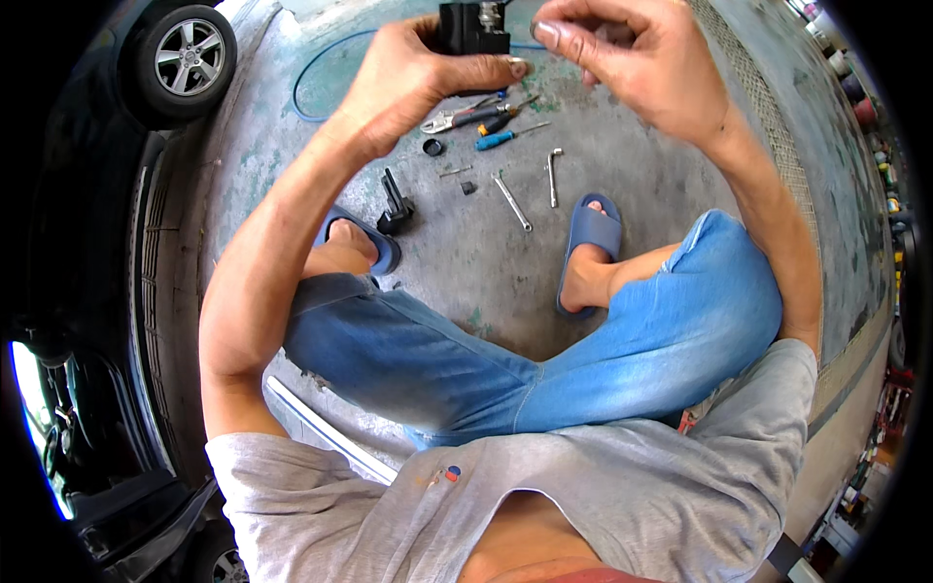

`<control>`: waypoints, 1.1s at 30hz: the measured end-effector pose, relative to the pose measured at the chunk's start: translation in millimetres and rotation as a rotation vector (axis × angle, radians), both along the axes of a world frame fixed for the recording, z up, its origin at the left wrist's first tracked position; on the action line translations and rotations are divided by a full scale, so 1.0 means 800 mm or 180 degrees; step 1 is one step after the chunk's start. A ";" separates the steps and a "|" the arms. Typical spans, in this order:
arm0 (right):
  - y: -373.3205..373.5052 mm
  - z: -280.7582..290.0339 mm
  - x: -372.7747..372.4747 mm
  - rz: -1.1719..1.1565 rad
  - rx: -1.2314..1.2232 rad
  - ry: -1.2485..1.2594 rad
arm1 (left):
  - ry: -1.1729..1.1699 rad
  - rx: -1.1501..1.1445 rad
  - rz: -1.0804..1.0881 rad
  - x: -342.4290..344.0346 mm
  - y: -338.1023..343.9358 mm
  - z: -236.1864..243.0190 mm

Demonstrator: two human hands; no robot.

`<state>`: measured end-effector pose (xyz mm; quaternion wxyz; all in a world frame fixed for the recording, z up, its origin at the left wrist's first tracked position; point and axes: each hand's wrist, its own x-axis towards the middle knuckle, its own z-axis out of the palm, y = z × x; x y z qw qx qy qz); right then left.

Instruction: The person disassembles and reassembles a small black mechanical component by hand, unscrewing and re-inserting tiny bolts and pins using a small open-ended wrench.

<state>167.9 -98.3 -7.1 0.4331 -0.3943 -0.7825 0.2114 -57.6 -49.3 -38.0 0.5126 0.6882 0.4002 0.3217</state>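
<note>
My left hand (403, 83) is closed around a black boxy part (465, 34) with a shiny metal fitting on its top, held up at the upper edge of the view. Just to its right, my right hand (661, 73) is raised with thumb and fingers pinched together. What sits in that pinch is too small to name. Below the hands on the floor lie pliers (446, 122), an orange-and-black-handled tool (498, 122) and a blue-handled screwdriver (496, 141). Nearer to me are a wrench (511, 204) and an L-shaped wrench (554, 179).
A black part with an upright arm (395, 206) stands beside my left sandal (387, 255). Near it lie a round black cap (432, 147) and a small black piece (467, 188). A blue hose (297, 87) curves behind. A dark car with a wheel (188, 56) is at left.
</note>
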 end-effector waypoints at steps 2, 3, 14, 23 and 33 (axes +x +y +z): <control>0.013 -0.009 0.007 -0.0021 -0.0199 0.0154 | 0.0063 -0.0084 0.0038 -0.001 0.001 -0.001; 0.020 -0.016 0.013 -0.0053 -0.0329 0.0226 | 0.0222 -0.0187 0.0298 0.002 0.001 0.000; 0.110 -0.211 0.115 -0.1055 -0.2114 -0.0530 | 0.1402 0.0214 0.0296 -0.105 0.001 -0.053; 0.092 -0.461 0.049 -0.0441 -0.1750 -0.1326 | 0.1352 -0.1219 0.0870 -0.141 0.005 -0.099; 0.040 -0.523 -0.041 -0.0372 -0.1788 -0.2452 | 0.1674 -0.1281 0.0566 -0.113 0.003 -0.105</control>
